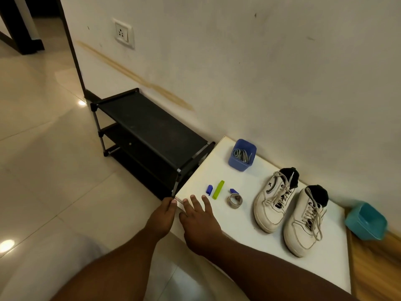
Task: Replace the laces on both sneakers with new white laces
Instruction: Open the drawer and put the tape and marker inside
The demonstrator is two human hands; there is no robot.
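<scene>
Left hand (163, 216) is gripping the tabletop (245, 240) corner, fingers curled; right hand (200, 222) is resting flat, fingers spread.

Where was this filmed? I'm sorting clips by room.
Probably a home entryway or hall: a black shoe rack against the wall, a wall socket, glossy floor tiles, and sneakers on a low white table.
</scene>
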